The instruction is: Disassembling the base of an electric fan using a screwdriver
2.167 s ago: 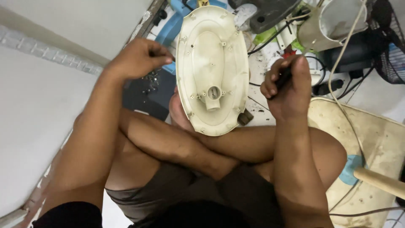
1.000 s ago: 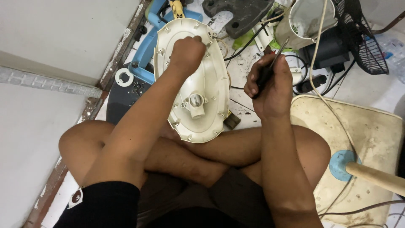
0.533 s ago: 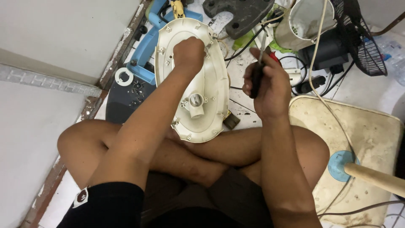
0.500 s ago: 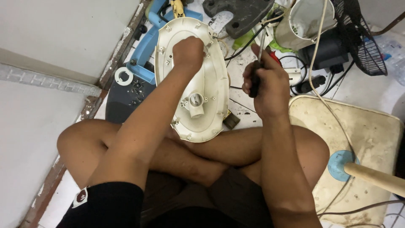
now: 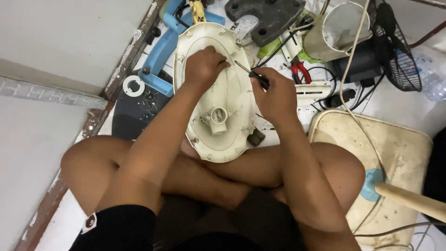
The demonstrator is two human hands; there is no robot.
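Observation:
A cream oval plastic fan base (image 5: 218,125) rests tilted against my crossed legs, hollow underside up, with a round socket near its middle. My left hand (image 5: 203,65) presses on its upper part, fingers pinched at a spot near the rim. My right hand (image 5: 274,95) grips a black-handled screwdriver (image 5: 248,72) whose metal tip points at that same spot beside my left fingers.
A blue plastic part (image 5: 162,46) and a dark grey plate (image 5: 132,109) with a white ring lie on the left. Behind are a grey base piece (image 5: 269,16), a white cylinder (image 5: 337,30), red pliers (image 5: 299,69), a black fan grille (image 5: 395,44) and cables. A stained cream base (image 5: 395,153) lies on the right.
My right hand has moved left with the screwdriver, bringing its tip down to the spot my left fingers hold on the fan base. The left hand has stayed on the base.

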